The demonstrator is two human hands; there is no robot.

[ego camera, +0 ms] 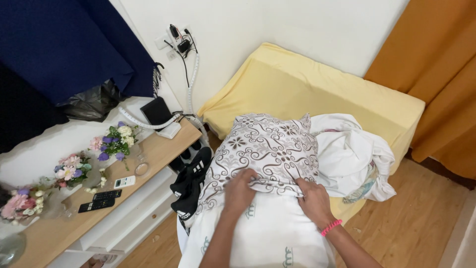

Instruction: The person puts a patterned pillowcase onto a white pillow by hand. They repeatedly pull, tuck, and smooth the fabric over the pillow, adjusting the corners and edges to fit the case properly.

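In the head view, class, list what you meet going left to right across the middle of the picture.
Flower bouquets → black shoes → left hand on the patterned pillowcase → right hand → white cloth → orange curtain.

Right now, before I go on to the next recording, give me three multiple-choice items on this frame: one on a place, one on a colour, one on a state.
1. Where does the pink wristband sit?
A. on the left wrist
B. on the right wrist
C. on the wooden shelf

2. What colour is the cover on the mattress?
A. yellow
B. green
C. red

3. How do the two hands stand on the patterned pillowcase?
A. both lifted clear of it
B. only one touches it
C. both grip its open edge over the white pillow

Answers:
1 B: the band circles the wrist below the right hand.
2 A: the cloth over the mattress is pale yellow.
3 C: the left hand and the right hand each pinch the patterned hem where it meets the white pillow.
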